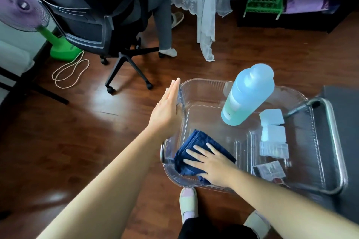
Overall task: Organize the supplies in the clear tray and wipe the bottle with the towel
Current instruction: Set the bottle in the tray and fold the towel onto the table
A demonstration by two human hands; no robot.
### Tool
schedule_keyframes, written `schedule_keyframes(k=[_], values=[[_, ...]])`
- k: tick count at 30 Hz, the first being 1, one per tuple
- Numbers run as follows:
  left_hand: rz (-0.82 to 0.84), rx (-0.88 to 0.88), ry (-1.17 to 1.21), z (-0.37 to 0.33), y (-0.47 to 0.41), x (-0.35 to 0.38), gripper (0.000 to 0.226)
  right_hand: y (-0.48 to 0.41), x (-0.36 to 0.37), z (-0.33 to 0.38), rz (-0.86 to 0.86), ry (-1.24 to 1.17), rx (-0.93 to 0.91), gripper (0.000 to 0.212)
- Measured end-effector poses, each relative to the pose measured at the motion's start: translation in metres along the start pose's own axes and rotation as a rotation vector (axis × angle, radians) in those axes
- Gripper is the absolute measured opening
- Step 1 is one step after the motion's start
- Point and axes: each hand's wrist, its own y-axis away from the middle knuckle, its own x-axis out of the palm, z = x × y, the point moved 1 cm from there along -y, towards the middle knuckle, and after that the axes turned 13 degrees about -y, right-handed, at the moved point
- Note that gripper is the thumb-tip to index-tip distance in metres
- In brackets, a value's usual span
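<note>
A clear plastic tray (204,87) rests on a metal-framed stand. Inside it, a tall pale-blue bottle (248,95) stands upright toward the back. A folded dark-blue towel (198,139) lies in the tray's near left corner. My right hand (211,163) lies flat on the towel with straight fingers. My left hand (167,108) is held flat, fingers straight, against the outside of the tray's left wall. Along the right side sit two pale-blue blocks (272,124), a clear ridged box (274,148) and a small packet (269,170).
The stand's metal rail (338,141) curves round the tray's right side. An office chair (116,31) with a seated person is behind on the left, beside a green fan (62,44) and a loose cord (71,72). My slippered foot (188,202) is below the tray.
</note>
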Motion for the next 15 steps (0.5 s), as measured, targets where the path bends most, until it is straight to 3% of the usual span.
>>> schedule_keyframes(k=[3,6,11,13,15], values=[[-0.002,-0.004,0.006,-0.002,0.001,0.001,0.071,0.023,-0.007,-0.03,0.045,0.064,-0.063,0.064],[-0.022,-0.003,0.004,-0.001,-0.001,0.002,0.071,0.013,-0.014,-0.041,-0.016,0.124,-0.047,0.063],[-0.036,0.003,0.021,0.003,-0.002,0.005,0.068,-0.066,-0.04,-0.022,-0.355,-0.13,0.386,0.061],[-0.029,0.005,0.04,0.003,-0.002,0.006,0.066,-0.091,-0.051,-0.023,-0.428,-0.218,0.539,0.06],[-0.025,0.004,0.051,0.004,-0.003,0.006,0.066,-0.098,-0.053,-0.027,-0.442,-0.233,0.572,0.06]])
